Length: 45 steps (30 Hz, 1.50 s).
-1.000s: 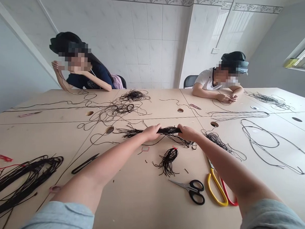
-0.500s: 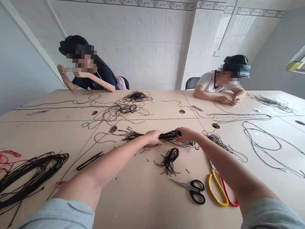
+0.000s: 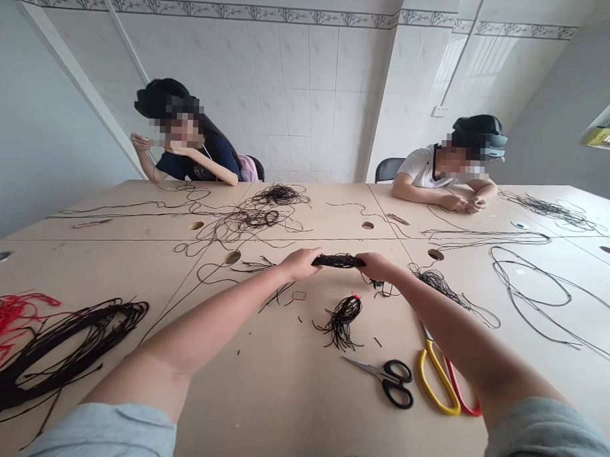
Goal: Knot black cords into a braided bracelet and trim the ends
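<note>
A bundle of black cords (image 3: 340, 260) stretches between my two hands over the middle of the table. My left hand (image 3: 302, 264) is closed round its left end, and loose cord ends hang out beyond that hand. Closed on the opposite end is my right hand (image 3: 377, 266), with more cord ends showing below it. Just nearer to me lies a small bunch of black cords (image 3: 346, 319) tied with red at its top. A thin red loop (image 3: 298, 295) rests on the table below my left hand.
Black-handled scissors (image 3: 387, 379) and larger yellow-and-red-handled scissors (image 3: 437, 380) lie at front right. A black cord coil (image 3: 75, 347) and red cords (image 3: 6, 318) are at left. Tangled black cords (image 3: 258, 217) spread farther back. Two people sit across the table, their hands on cords.
The cord bundle between my hands has lifted slightly and now looks straighter and more level. My hands have stayed closed on it. The view has shifted a little.
</note>
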Available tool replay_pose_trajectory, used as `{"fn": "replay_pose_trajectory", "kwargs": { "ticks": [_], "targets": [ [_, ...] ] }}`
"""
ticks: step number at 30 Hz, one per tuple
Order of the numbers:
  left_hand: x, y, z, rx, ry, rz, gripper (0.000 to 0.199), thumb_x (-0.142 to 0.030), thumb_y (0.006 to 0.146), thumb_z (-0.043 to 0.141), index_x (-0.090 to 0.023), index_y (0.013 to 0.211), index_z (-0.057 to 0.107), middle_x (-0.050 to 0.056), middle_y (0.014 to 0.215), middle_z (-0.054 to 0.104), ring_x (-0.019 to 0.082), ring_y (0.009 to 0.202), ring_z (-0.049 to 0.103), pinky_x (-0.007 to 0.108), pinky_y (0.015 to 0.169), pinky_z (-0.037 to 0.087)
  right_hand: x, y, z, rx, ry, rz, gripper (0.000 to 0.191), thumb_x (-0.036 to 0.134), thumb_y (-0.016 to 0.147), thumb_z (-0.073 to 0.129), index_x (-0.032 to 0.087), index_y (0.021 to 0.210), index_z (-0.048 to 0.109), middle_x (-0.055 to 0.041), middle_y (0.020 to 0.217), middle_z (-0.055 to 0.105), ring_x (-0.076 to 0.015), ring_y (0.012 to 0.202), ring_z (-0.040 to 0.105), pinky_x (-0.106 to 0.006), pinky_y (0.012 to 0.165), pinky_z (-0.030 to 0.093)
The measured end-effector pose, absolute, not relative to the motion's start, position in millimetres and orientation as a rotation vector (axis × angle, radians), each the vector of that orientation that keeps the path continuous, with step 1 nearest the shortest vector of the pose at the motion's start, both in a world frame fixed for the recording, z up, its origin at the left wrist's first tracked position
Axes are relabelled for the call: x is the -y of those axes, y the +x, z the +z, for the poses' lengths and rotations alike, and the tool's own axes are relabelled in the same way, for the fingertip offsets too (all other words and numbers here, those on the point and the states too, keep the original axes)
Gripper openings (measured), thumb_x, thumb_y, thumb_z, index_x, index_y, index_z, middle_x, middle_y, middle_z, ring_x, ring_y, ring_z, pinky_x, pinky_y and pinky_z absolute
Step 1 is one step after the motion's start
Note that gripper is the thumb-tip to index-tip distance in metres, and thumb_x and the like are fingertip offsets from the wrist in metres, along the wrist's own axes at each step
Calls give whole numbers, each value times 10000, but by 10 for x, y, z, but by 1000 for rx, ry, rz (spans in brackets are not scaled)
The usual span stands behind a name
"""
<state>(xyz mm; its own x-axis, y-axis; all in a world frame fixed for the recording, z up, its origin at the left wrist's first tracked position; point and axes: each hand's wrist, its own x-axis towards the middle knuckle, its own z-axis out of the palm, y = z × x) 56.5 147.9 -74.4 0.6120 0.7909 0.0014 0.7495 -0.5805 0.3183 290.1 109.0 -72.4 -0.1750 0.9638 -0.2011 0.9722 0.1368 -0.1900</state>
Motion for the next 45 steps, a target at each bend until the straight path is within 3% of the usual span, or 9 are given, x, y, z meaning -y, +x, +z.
{"fn": "replay_pose_trajectory", "kwargs": {
  "ticks": [3,6,11,16,25,34,45],
  "targets": [
    [-1553,391,-619,-1295,2616,248,265,-333,987,658,-159,1186,670,96,1192,692,228,1033,689,440,909,602,-1106,2954,-648,-2385,2161,-153,298,349,1025,608,172,1263,637,-103,1256,660,-233,1097,665,-461,972,562],
    [-1605,274,-558,-1391,2681,389,335,-342,993,641,-176,1284,635,122,1345,631,286,1219,621,538,1048,525,-1102,3004,-591,-2433,2253,98,406,349,1024,598,192,1397,562,-131,1428,563,-301,1297,557,-566,1126,426],
    [-1421,153,-891,-1401,2727,359,385,-335,980,661,-187,1332,617,129,1413,596,311,1295,577,583,1109,467,-943,3080,-804,-2472,2137,97,534,296,993,641,224,1500,489,-136,1600,410,-363,1473,377,-638,1216,261],
    [-1169,6,-1289,-1406,2673,264,395,-362,965,682,-180,1312,630,134,1426,590,317,1304,573,589,1112,465,-741,3204,-998,-2370,2086,-103,379,288,981,667,202,1347,620,-122,1523,506,-329,1409,474,-595,1161,394],
    [-1248,428,-1353,-1388,2612,388,360,-336,988,649,-186,1315,626,130,1432,583,305,1297,578,561,1089,496,-1113,2694,-912,-2473,1998,-256,247,317,1020,619,179,1219,669,-106,1322,646,-245,1189,637,-475,1025,542],
    [-1145,482,-1506,-1461,2507,473,334,-329,994,642,-184,1294,635,125,1395,608,292,1259,603,547,1072,512,-1152,2557,-927,-2414,2109,-248,288,357,1027,607,166,1239,643,-98,1219,671,-217,1044,679,-428,920,587],
    [-1333,429,-1423,-1501,2370,515,252,-342,1004,628,-175,1187,671,103,1236,678,232,1077,674,452,950,586,-1163,2821,-678,-2472,2204,-242,259,343,1025,611,160,1203,656,-99,1232,667,-219,1066,672,-429,928,584]
  ]
}}
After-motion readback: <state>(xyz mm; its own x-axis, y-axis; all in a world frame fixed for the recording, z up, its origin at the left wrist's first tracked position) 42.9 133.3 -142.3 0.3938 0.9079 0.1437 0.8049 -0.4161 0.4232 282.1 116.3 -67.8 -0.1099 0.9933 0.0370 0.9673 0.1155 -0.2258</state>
